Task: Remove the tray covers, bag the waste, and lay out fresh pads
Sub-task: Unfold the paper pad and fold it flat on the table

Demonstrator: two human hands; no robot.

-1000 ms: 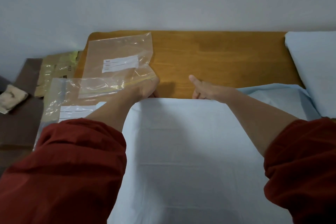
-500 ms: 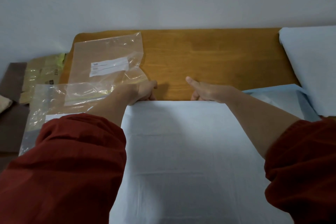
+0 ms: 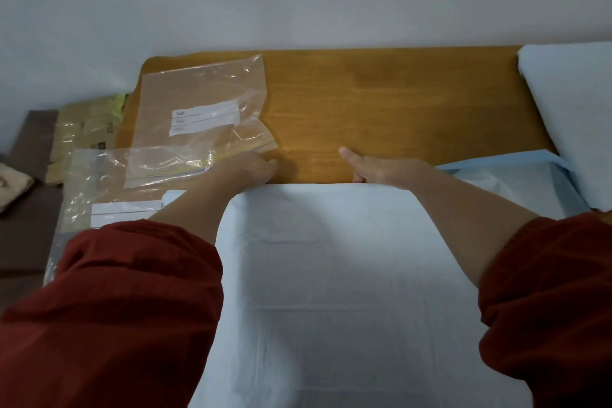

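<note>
Spread flat over the near part of the wooden table: a white fresh pad, far edge running straight across between both hands. At the left corner of that edge, the left hand, fingers curled, tips hidden behind the knuckles; cannot tell whether gripping the pad or only resting on it. Touching that hand on its far side, the zip strip of a clear bag. Further right along the same edge, the right hand, thumb stuck out over bare wood, fingers folded down and pinching the pad's edge. Just beyond the right forearm, a second pad with a blue border, beside a pale blue pad at the table's right end. Near the left sleeve, a second clear bag with a white label.
</note>
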